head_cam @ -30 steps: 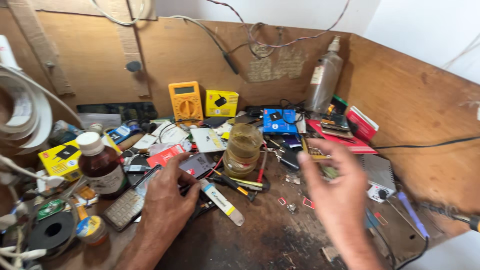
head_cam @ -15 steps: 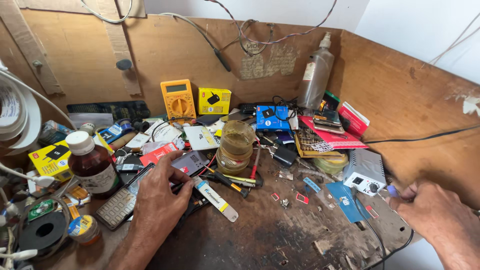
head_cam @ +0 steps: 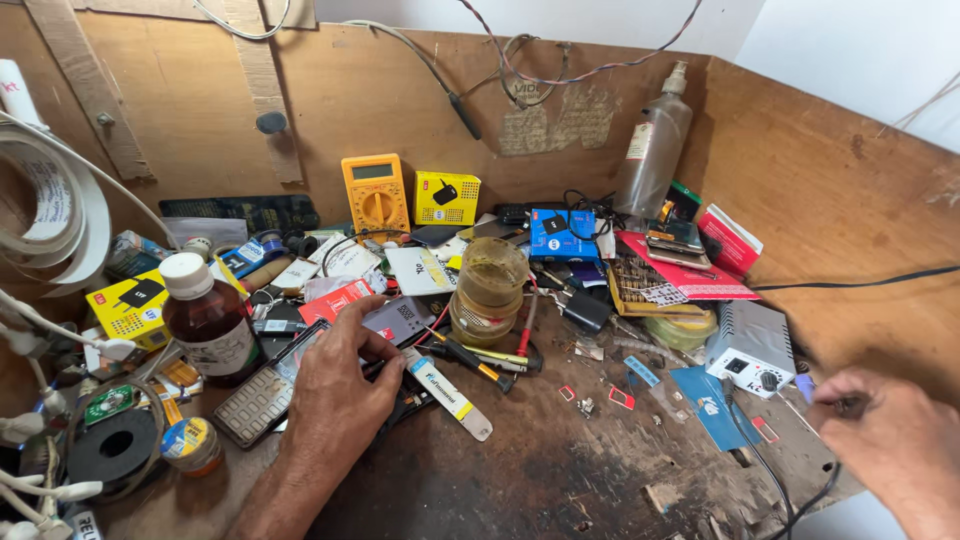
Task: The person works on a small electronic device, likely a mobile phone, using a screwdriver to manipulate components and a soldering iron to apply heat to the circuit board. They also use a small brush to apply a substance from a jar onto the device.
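My left hand (head_cam: 345, 385) lies palm down on a dark keypad phone (head_cam: 255, 405) at the front left of the workbench and holds it in place. Its thumb reaches toward a grey flat device (head_cam: 400, 320). A white and yellow strip-shaped tool (head_cam: 448, 388) lies just right of this hand. My right hand (head_cam: 885, 435) is at the bench's right edge, its fingers pinched on a small dark tool (head_cam: 848, 405) with a black cable (head_cam: 800, 495) trailing down. A white box with a knob (head_cam: 745, 345) stands just left of it.
A brown bottle (head_cam: 210, 320), a yellow multimeter (head_cam: 375, 195), a stack of jars (head_cam: 490, 290), small yellow and blue boxes, screwdrivers and loose parts crowd the bench's back and left. A spray bottle (head_cam: 655, 140) leans against the wooden back wall. White cables hang at far left.
My right hand has moved from the middle of the bench to its right edge and closed on the cabled tool. My left hand has stayed on the phone.
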